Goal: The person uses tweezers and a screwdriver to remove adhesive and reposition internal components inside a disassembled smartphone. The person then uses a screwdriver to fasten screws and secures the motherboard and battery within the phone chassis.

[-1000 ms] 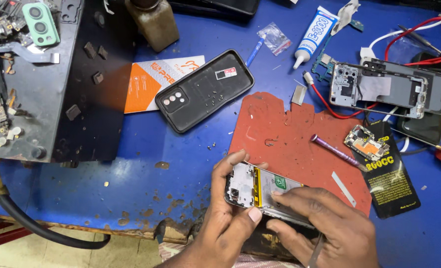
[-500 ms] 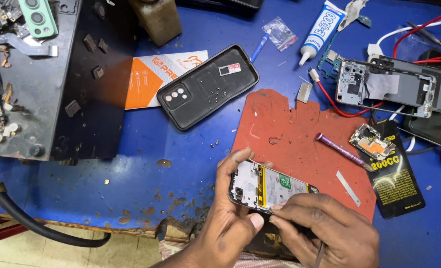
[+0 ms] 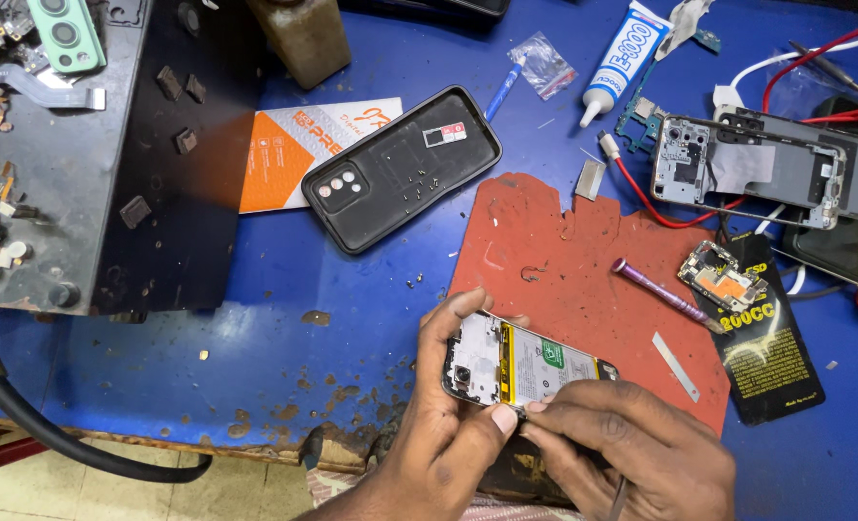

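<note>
The back cover point(image 3: 402, 166) was already off, lying far above the fingers, while the left hand point(image 3: 448, 425) gripped the opened phone point(image 3: 525, 367) and the right hand point(image 3: 631, 449) pinched its lower edge, with inner parts yet inside.

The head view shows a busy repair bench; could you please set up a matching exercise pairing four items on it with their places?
Things:
1. opened phone
2. black back cover
3. glue tube
4. purple screwdriver

Places:
A. lying on the red mat
B. top of the bench, nozzle pointing down
C. held in both hands
D. resting partly on the orange card

Pairs: 1-C, 2-D, 3-B, 4-A
</note>
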